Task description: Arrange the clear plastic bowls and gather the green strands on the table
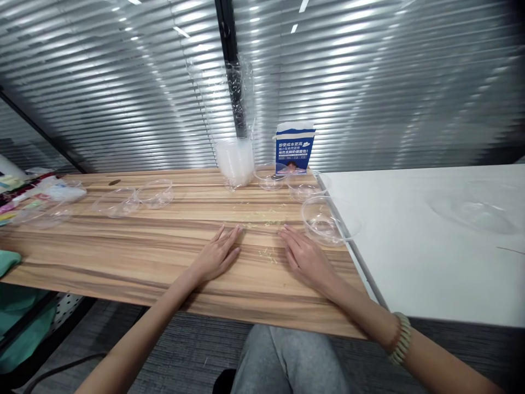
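My left hand lies flat on the wood-grain table, fingers stretched forward, holding nothing. On the other side of some small yellowish bits, my right hand rests palm down with its fingers extended. More of these thin bits are scattered just beyond my fingertips; what they are is too small to tell. A clear plastic bowl stands just beyond my right hand, close to the table's right edge. Behind it are two more clear bowls, a middle one and a farther one.
A stack of clear cups in a plastic bag and a blue printed paper bag stand at the back. More clear bowls sit at left, near coloured packets. A white table adjoins at right; metal blinds rise behind.
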Demonstrator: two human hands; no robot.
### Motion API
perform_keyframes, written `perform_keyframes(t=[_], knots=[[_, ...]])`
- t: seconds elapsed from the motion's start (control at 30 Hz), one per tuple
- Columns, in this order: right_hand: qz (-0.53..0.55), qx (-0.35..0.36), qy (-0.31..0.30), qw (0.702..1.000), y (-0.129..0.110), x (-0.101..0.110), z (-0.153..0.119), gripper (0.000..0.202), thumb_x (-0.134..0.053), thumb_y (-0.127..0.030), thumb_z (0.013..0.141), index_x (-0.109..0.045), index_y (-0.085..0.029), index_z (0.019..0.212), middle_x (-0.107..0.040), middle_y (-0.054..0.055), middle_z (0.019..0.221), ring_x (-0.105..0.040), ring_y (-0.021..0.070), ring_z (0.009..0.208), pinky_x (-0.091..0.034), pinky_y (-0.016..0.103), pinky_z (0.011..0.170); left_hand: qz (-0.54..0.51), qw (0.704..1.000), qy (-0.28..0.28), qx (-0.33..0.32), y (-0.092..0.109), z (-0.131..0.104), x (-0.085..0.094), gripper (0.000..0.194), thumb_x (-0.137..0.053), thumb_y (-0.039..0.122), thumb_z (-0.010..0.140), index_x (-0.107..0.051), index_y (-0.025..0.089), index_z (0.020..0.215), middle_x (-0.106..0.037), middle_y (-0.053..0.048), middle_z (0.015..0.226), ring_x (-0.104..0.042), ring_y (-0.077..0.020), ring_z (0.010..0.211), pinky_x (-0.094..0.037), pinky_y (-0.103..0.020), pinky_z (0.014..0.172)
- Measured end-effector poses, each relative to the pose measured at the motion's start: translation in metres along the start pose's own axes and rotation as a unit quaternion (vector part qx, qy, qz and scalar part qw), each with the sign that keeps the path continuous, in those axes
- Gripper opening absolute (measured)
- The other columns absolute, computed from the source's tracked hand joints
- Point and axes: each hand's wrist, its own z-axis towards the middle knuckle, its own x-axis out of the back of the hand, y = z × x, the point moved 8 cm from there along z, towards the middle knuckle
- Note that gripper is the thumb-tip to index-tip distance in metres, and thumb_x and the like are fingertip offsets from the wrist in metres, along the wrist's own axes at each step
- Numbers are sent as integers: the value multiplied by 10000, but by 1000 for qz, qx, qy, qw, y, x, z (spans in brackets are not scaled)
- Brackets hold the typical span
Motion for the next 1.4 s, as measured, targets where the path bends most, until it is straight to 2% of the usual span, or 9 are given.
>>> perform_keyframes(t=[0.13, 0.43, 0.67, 0.83, 1.03, 1.1, 1.23, 1.33, 1.4], knots=[[-12, 4, -8, 1000, -2, 0, 1, 409, -373, -96, 835, -536, -64, 1208, -556, 173, 1269, -452, 255, 1253, -394, 451, 1041, 11, 1000, -18, -10, 7, 2, -2, 542, -270, 336, 969, -101, 168, 1457, -329, -115, 1462, -307, -192, 1354, -140, -468, 1161], [-13, 6, 2, 1000, -2, 2, 2, 399, -380, -101, 836, -543, -90, 1200, -576, 154, 1247, -464, 242, 1244, -403, 443, 1033, 46, 999, 5, -21, 17, 10, -3, 640, -256, 371, 971, 102, 147, 1452, -334, -150, 1448, -293, -211, 1359, -92, -506, 1153], [-16, 7, -4, 1000, -3, 0, 2, 395, -373, -109, 849, -540, -71, 1204, -567, 165, 1256, -454, 239, 1252, -399, 436, 1038, 34, 998, -36, -37, 28, 16, -7, 630, -245, 389, 969, 66, 145, 1460, -288, -130, 1470, -258, -199, 1371, -47, -467, 1166], [-19, 11, -4, 1000, -3, 0, 2, 394, -363, -107, 849, -548, -59, 1193, -570, 174, 1250, -455, 245, 1251, -397, 437, 1039, 5, 997, -63, -48, 45, 15, -8, 593, -215, 376, 977, 24, 136, 1463, -291, -122, 1472, -229, -182, 1381, -30, -449, 1170], [-10, 17, -4, 1000, -4, 0, 2, 403, -372, -100, 834, -548, -71, 1195, -571, 167, 1252, -462, 245, 1246, -402, 440, 1035, -69, 991, -100, -54, 63, 1, -6, 569, -218, 377, 975, -10, 189, 1470, -222, -70, 1503, -201, -175, 1389, -107, -397, 1176], [-10, 19, -6, 1000, -4, 0, 2, 401, -373, -100, 835, -548, -66, 1195, -570, 169, 1253, -458, 248, 1249, -398, 441, 1040, -86, 993, -78, -31, 54, -1, -2, 571, -217, 378, 974, 15, 213, 1469, -172, -50, 1517, -176, -174, 1395, -130, -386, 1175], [-12, 18, -8, 1000, -3, 0, 2, 390, -369, -104, 842, -555, -65, 1182, -581, 160, 1240, -467, 243, 1240, -400, 425, 1042, -67, 995, -14, 78, 6, -4, 2, 566, -196, 402, 970, -43, 182, 1469, -160, -85, 1522, -144, -188, 1404, -137, -426, 1168], [-4, 13, -7, 1000, -3, 0, 2, 386, -375, -104, 840, -558, -75, 1179, -577, 160, 1245, -464, 245, 1244, -399, 434, 1041, -47, 992, -40, 108, -19, -4, -8, 579, -202, 445, 960, -193, 126, 1444, -214, -124, 1505, -157, -208, 1402, -155, -434, 1162], [3, 7, -8, 1000, -2, 0, 3, 386, -383, -104, 836, -557, -86, 1181, -575, 160, 1248, -466, 244, 1242, -401, 441, 1038, -39, 993, -62, 98, -23, -2, -14, 593, -205, 462, 956, -240, 104, 1427, -218, -135, 1501, -151, -209, 1403, -151, -425, 1163]])
